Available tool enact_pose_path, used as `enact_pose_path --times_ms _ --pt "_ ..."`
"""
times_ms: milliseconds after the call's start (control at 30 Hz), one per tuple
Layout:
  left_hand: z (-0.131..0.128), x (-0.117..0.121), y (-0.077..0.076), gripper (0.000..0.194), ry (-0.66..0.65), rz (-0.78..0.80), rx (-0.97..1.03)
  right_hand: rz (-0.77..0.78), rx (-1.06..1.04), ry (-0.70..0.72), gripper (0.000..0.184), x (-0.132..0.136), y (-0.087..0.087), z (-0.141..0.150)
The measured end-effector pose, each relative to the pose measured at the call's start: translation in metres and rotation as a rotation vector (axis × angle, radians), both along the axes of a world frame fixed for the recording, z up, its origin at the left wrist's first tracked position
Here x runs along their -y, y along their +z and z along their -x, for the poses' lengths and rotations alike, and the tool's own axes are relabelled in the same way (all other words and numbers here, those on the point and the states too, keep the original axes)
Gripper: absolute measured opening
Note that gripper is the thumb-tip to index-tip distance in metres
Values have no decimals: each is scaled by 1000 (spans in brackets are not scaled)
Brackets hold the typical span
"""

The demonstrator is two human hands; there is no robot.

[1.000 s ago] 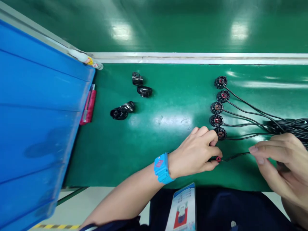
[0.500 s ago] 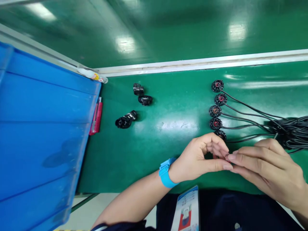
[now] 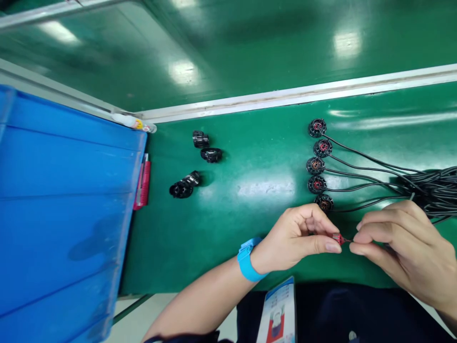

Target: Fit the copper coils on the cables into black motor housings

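My left hand (image 3: 302,236), with a blue wristband (image 3: 247,260), pinches a small red wound core (image 3: 337,238) between thumb and fingers near the front edge of the green bench. My right hand (image 3: 400,243) pinches the thin lead right beside that core. Just behind my hands lies a column of several black round housings with red cores (image 3: 317,165), each with a black cable running right into a bundle (image 3: 433,190).
A large blue bin (image 3: 64,200) fills the left side, with a red tool (image 3: 143,183) at its edge. Empty black housings (image 3: 205,146) and a second pair (image 3: 183,186) lie mid-bench. A white rail (image 3: 285,97) bounds the far edge.
My hands met over the red core, then drew slightly apart; the core now shows between them, lifted off the bench. The view shifted a little to the left.
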State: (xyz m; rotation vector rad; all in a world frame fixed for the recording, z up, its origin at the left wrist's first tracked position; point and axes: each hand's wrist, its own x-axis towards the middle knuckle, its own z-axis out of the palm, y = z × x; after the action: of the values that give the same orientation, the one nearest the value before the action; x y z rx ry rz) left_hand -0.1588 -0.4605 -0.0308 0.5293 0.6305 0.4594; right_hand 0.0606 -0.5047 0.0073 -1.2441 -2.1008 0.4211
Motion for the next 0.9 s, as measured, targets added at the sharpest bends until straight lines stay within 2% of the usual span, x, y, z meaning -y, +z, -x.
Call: enact_pose_path --times_ms 200,333,533,667,767,900 --pt "-2 -2 3 35 -19 80 36 14 -33 14 9 2 -5 -3" --pt "-3 -1 1 35 -8 79 19 61 -32 19 35 2 -10 -1" --pt "-4 4 -2 30 46 37 30 45 -82 55 23 0 -4 3" --pt "-2 5 2 28 94 -105 -68 19 -37 19 25 4 -5 2" --pt "-3 7 7 28 128 -244 -180 -81 63 -13 22 7 -9 4" --pt "-3 9 10 31 100 -473 -263 -133 78 -38 12 7 -12 5"
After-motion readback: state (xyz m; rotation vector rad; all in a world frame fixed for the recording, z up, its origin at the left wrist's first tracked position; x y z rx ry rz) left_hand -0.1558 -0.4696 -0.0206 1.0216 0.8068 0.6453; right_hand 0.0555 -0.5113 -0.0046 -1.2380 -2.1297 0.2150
